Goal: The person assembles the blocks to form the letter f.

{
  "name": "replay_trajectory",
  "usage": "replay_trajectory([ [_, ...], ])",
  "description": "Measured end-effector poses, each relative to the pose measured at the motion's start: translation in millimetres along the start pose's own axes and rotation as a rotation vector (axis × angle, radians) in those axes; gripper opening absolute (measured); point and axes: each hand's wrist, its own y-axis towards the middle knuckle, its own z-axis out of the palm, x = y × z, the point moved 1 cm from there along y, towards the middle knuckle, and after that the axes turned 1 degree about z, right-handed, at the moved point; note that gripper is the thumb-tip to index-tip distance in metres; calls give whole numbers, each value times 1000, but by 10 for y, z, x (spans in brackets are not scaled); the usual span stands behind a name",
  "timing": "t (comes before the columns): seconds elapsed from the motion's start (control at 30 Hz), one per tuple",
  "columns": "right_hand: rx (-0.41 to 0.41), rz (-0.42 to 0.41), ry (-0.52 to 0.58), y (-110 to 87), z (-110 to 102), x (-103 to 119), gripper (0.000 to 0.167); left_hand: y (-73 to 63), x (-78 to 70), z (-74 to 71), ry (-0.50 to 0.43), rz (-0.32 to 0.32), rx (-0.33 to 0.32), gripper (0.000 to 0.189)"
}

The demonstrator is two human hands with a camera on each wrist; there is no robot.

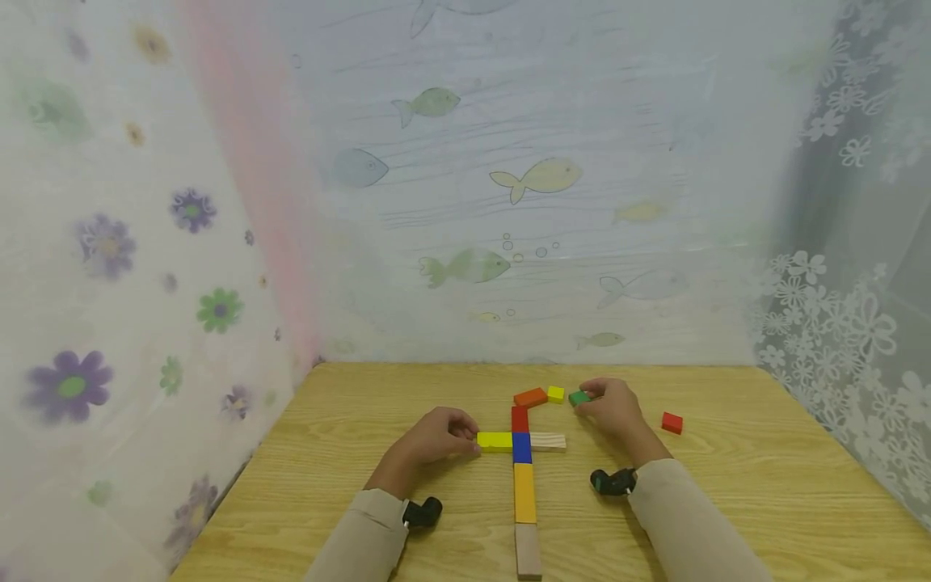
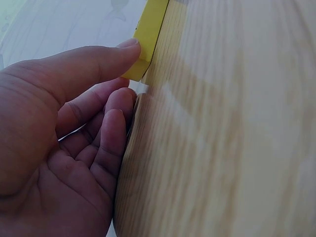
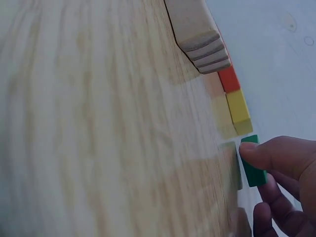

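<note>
My right hand (image 1: pixel 613 409) pinches a small green block (image 3: pixel 253 162) between thumb and fingers, just right of a small yellow cube (image 1: pixel 556 394). At the left end of a long yellow block (image 1: pixel 495 442), my left hand (image 1: pixel 439 436) grips that end, thumb on its side in the left wrist view. This yellow block lies against a blue block (image 1: pixel 521 448), with a plain striped wood block (image 1: pixel 549 441) on the opposite side. Above the blue block is a red block (image 1: pixel 520 419); an orange-red block (image 1: pixel 531 398) slants from its top toward the yellow cube.
Below the blue block, an orange-yellow block (image 1: pixel 524 493) and a plain wood block (image 1: pixel 528 551) continue the line toward me. A loose red block (image 1: pixel 672 423) lies on the right of the wooden table (image 1: pixel 771 501). Patterned curtains (image 1: pixel 538 307) stand behind and beside the table.
</note>
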Motion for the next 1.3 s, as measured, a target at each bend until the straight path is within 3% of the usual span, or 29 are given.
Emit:
replay_trajectory([
  [1.3, -29, 9, -66, 7, 41, 8, 45, 9, 12, 3, -4, 0, -5, 26],
])
